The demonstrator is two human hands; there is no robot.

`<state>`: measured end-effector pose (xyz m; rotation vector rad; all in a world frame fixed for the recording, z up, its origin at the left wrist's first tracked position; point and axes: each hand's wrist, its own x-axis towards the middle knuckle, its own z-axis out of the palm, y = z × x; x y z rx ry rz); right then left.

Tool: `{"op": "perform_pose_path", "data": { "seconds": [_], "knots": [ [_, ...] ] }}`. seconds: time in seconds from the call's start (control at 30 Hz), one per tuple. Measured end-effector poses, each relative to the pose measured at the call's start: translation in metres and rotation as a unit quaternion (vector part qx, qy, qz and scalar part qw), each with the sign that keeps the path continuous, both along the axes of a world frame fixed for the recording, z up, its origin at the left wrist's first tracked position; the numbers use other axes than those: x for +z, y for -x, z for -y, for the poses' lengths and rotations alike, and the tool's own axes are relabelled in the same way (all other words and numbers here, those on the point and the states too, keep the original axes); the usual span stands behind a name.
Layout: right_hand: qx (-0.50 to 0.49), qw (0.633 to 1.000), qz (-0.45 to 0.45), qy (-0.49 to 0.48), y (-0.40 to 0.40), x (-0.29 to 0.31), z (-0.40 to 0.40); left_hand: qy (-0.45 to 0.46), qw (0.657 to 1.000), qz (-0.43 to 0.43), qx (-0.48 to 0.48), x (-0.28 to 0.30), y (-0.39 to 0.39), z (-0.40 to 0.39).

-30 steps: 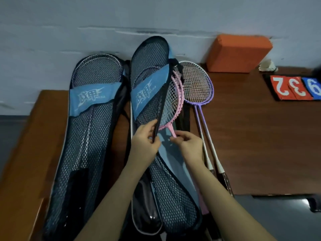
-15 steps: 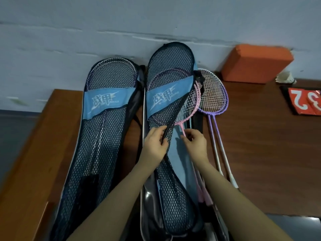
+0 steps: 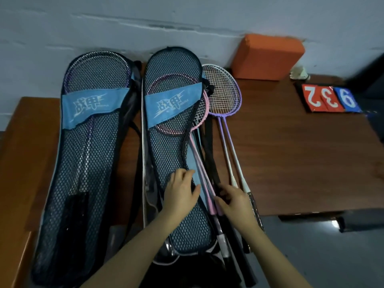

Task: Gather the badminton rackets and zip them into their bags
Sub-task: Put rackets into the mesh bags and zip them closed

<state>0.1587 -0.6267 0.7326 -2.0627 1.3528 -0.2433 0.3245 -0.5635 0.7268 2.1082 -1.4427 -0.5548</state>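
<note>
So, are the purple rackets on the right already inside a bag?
No, the two purple rackets lie bare on the brown table, to the right of the middle bag, with no mesh over them.

wall (image 3: pixel 104 21): pale, cracked, upper frame | desk (image 3: pixel 291 163): brown wood, centre-right | floor (image 3: pixel 332 256): dark, glossy, lower right | light: dim

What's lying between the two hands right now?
In the head view, the pink rackets' two shafts run between the left hand and right hand, over the open bag's blue lining, with a black strap alongside.
</note>
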Motion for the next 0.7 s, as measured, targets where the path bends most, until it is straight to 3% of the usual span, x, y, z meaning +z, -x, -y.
{"op": "perform_pose_path", "data": {
  "seconds": [0.13,0.27,0.33,0.5,0.7],
  "knots": [
    [0.081,0.995,-0.031,-0.039,0.008,-0.002,-0.006,-0.116,0.985,0.121,0.030,-0.006,0.028,-0.013],
    [0.024,0.997,0.021,-0.072,0.008,-0.002,0.002,-0.126,0.982,0.137,0.033,-0.009,0.040,-0.014],
    [0.009,0.995,0.043,-0.085,0.009,-0.002,0.007,-0.113,0.987,0.108,0.038,-0.011,0.037,-0.011],
    [0.012,0.990,0.059,-0.129,0.012,-0.003,0.003,-0.005,0.992,-0.074,0.098,0.002,0.029,-0.011],
    [0.037,0.994,-0.006,-0.106,0.006,-0.006,-0.014,0.097,0.971,-0.138,0.167,0.021,0.030,-0.033]
  ]
}}
